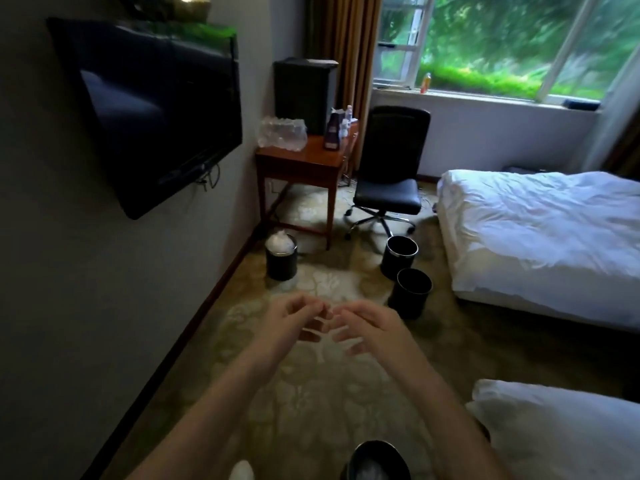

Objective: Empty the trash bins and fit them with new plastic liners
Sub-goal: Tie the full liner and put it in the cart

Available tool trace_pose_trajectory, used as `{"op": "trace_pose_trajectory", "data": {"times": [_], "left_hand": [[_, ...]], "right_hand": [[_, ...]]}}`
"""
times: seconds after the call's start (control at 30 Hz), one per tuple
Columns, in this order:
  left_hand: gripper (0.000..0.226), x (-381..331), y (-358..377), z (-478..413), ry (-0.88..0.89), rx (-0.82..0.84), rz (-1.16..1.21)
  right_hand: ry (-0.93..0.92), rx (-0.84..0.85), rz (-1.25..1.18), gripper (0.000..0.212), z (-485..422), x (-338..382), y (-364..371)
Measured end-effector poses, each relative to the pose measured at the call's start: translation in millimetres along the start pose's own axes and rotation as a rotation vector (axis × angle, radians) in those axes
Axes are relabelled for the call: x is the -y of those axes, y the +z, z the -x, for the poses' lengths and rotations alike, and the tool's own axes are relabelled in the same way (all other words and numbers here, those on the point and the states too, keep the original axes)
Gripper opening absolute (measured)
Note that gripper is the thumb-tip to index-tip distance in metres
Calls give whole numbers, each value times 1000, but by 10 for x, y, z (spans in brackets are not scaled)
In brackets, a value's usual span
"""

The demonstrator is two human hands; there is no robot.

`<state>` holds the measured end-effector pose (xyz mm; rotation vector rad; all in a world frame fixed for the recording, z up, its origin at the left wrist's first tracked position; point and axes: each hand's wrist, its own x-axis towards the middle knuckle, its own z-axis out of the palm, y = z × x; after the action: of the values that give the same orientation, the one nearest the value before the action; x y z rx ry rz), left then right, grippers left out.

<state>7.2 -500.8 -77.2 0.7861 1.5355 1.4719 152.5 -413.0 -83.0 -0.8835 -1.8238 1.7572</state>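
Note:
Three small black round trash bins stand on the patterned carpet ahead. The left bin [281, 260], by the wall under the desk, is stuffed with white plastic. Two bins near the bed, the farther one [399, 257] and the nearer one [412, 293], look empty and bare inside. A fourth bin [375, 460] sits at the bottom edge, with pale plastic inside. My left hand [294, 318] and my right hand [372, 327] are held out in front of me, fingertips nearly touching, fingers loosely curled. I see nothing held in either hand.
A wall-mounted TV [149, 109] juts out on the left. A wooden desk [304, 161] and a black office chair [388, 181] stand ahead. A white bed [540, 237] fills the right side, with a second bed corner [554, 434] at bottom right.

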Motion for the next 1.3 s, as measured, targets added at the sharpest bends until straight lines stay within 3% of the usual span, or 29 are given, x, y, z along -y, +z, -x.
{"op": "trace_pose_trajectory", "data": {"times": [0.2,0.47,0.67,0.9,1.3], "left_hand": [[15,-29,-458,-991,-67,47,69],[15,-186,-1444,-2172,-92,-20,93],[17,-208,-1860,-2715,-102,-32,110],[19,-124,-1900,-3591,-143,-76,102],[14,-311,-1444,-5929,-153,-158,113]], "right_hand": [[27,-124,30,12,-991,30,153],[11,-39,65,11,-2431,249,791],[29,9,51,14,-3111,261,861],[83,1,-48,16,-4012,194,630],[112,38,-38,19,-6109,229,-438]]}}
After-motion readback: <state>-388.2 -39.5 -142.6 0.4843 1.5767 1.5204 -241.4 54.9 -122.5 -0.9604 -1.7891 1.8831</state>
